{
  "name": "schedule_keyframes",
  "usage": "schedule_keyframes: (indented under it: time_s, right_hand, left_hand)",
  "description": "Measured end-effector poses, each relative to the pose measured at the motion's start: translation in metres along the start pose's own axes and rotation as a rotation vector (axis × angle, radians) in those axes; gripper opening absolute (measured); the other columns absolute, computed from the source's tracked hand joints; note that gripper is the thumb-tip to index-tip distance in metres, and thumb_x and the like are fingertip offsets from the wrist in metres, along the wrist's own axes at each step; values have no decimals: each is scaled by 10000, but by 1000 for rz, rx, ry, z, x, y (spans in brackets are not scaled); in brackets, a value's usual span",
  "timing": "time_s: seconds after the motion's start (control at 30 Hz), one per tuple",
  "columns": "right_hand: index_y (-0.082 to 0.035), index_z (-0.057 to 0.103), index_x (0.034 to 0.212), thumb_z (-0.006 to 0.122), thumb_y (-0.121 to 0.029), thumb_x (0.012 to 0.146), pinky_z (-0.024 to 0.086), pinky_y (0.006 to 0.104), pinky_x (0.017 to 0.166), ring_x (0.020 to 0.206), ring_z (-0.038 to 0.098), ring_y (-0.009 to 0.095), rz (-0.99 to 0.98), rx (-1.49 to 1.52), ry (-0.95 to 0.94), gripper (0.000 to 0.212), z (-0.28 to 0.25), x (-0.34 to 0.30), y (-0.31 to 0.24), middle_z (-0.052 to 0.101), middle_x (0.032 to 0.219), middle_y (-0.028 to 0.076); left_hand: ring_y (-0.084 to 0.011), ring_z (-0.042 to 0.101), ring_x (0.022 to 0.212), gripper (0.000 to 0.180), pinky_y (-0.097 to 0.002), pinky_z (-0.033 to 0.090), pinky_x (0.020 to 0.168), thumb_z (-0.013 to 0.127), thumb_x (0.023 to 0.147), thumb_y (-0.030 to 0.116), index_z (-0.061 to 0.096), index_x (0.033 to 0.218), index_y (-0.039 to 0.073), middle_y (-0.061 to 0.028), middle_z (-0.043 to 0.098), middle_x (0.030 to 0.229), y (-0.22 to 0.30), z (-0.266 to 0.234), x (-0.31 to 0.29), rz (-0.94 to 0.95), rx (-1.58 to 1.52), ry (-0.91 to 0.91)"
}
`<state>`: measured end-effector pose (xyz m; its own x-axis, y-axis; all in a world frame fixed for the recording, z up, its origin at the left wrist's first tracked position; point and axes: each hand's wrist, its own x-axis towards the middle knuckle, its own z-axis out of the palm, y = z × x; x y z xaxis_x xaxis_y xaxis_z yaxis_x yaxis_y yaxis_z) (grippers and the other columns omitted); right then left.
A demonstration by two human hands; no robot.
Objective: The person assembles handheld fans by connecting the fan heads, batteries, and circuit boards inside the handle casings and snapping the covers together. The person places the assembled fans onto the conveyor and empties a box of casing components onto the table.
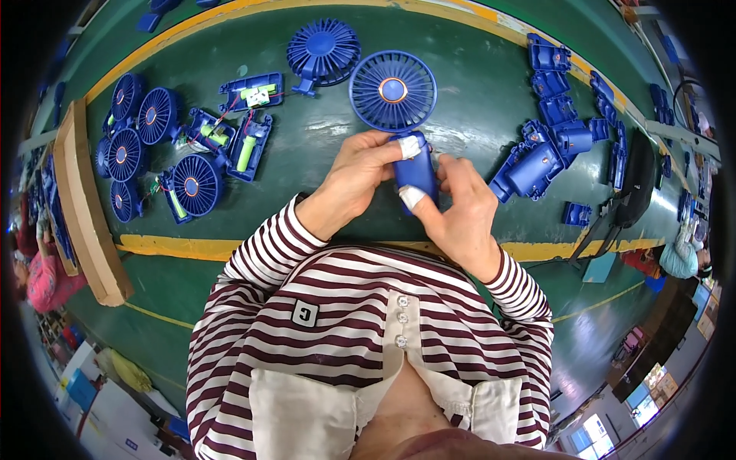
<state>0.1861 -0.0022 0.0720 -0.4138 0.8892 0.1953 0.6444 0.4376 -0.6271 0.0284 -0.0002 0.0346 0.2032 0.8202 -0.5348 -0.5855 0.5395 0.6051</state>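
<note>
Between my two hands is a blue handheld fan [415, 172], its round slatted head pointing away from me and its handle toward me. My left hand [356, 172] grips the upper handle just below the fan head, the white-wrapped thumb lying on top. From the other side my right hand [460, 199] closes on the handle, its white-wrapped thumb pressed near the lower end. The fingers under the handle are partly hidden. Just beyond, to the left, another blue fan head [323, 52] lies on the green table.
At left lie several fan heads [124, 153] and opened handle shells [247, 146] with green batteries and thin wires. A brown cardboard strip [90, 207] borders them. Blue handle shells [537, 169] are piled at right, near a black bag [638, 180] with straps. Yellow edging [184, 247] runs along the table.
</note>
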Motion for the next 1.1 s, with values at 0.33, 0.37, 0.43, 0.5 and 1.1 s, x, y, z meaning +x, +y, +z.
schedule_keyframes:
  time_s: [0.33, 0.37, 0.43, 0.5, 1.1]
  right_hand:
    - [55, 536, 961, 664, -142, 771, 475, 229, 591, 677, 585, 114, 648, 828, -266, 302, 13, 3, 5, 602, 793, 62]
    - [55, 536, 961, 664, -142, 771, 475, 229, 591, 677, 585, 114, 649, 832, -260, 302, 13, 3, 5, 602, 793, 62]
    - [60, 533, 973, 656, -140, 773, 474, 225, 586, 665, 586, 113, 643, 862, -244, 308, 15, 2, 7, 605, 790, 65]
    - [60, 535, 975, 651, -134, 772, 474, 225, 587, 666, 585, 112, 605, 824, -237, 304, 16, -2, 11, 607, 791, 65]
    - [58, 540, 956, 613, -80, 727, 482, 247, 558, 624, 576, 118, 628, 893, -215, 277, -6, 15, 17, 596, 748, 77]
  left_hand:
    - [-239, 576, 997, 397, -345, 451, 902, 606, 818, 151, 500, 1141, -56, -203, 583, 1076, -2, 1, 0, 113, 27, -207]
    - [-235, 576, 997, 407, -341, 450, 902, 614, 812, 151, 498, 1141, -60, -199, 582, 1081, -3, 1, 0, 118, 3, -201]
    - [-230, 576, 996, 417, -336, 450, 902, 622, 807, 151, 496, 1141, -64, -196, 581, 1085, -4, 3, -1, 122, -17, -194]
    - [-214, 574, 994, 430, -326, 447, 904, 637, 795, 157, 499, 1135, -69, -184, 585, 1082, -4, 7, -4, 146, 29, -194]
    - [-180, 537, 1043, 443, -333, 435, 892, 575, 844, 153, 435, 1233, -5, -113, 554, 1157, -4, 13, 2, 148, 232, -146]
